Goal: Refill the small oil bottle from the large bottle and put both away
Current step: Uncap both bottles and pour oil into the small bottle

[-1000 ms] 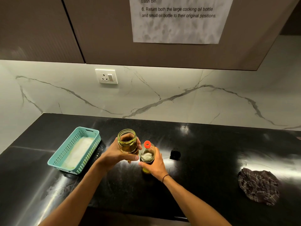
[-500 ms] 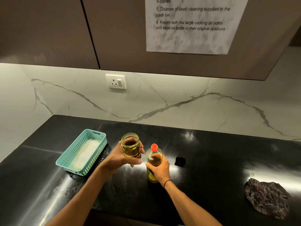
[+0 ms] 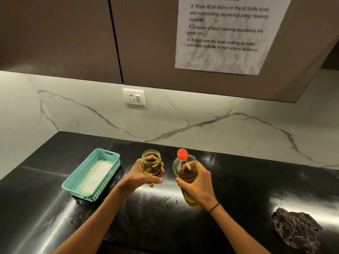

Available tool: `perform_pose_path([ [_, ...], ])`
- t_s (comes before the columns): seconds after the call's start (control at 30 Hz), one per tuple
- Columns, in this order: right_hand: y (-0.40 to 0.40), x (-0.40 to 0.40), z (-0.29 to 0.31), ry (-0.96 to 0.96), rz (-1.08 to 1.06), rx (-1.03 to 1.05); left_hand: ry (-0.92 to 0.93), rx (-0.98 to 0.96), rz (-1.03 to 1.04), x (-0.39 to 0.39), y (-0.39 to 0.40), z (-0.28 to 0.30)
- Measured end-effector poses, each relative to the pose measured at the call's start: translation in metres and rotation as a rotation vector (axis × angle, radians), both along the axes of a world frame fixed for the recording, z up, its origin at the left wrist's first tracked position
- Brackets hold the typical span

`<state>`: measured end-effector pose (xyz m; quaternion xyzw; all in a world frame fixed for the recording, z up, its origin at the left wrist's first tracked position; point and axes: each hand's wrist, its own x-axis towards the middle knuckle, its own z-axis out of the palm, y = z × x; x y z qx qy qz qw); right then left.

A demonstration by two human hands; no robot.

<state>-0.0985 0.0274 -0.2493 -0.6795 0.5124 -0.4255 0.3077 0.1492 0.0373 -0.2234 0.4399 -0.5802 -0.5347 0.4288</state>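
My left hand [image 3: 140, 177] grips the small oil bottle [image 3: 151, 165], a short open-mouthed glass jar with amber oil, held upright above the black counter [image 3: 247, 180]. My right hand [image 3: 199, 186] is wrapped around the large bottle [image 3: 186, 169], a clear plastic bottle of yellow oil with its red cap [image 3: 182, 154] on, lifted and leaning slightly left. The two bottles are side by side, a small gap between them. No lid for the jar shows in this view.
A teal slotted basket [image 3: 73, 182] with a white liner sits at the left on the counter. A dark checked cloth [image 3: 297, 230] lies at the right front. A wall socket [image 3: 134, 97] and a taped instruction sheet [image 3: 225, 33] are above.
The large bottle has risen off the counter and moved right, away from the jar. The view has tilted upward; the small dark object behind the bottles is no longer seen.
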Motion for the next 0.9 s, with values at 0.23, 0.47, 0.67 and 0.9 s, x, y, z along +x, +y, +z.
perform_pose_path([
  [0.23,-0.008,-0.011,0.058,0.397,-0.026,-0.177,-0.039,-0.022,0.032,-0.007,-0.007,0.012],
  [0.47,-0.020,-0.018,0.097,0.770,-0.039,-0.235,-0.048,-0.011,0.034,-0.013,-0.012,0.024],
  [0.67,-0.021,-0.016,0.123,0.933,-0.025,-0.257,-0.040,-0.017,0.015,-0.014,-0.019,0.029],
  [0.9,-0.020,-0.011,0.138,1.059,-0.053,-0.313,-0.054,-0.022,0.006,-0.012,-0.026,0.028],
])
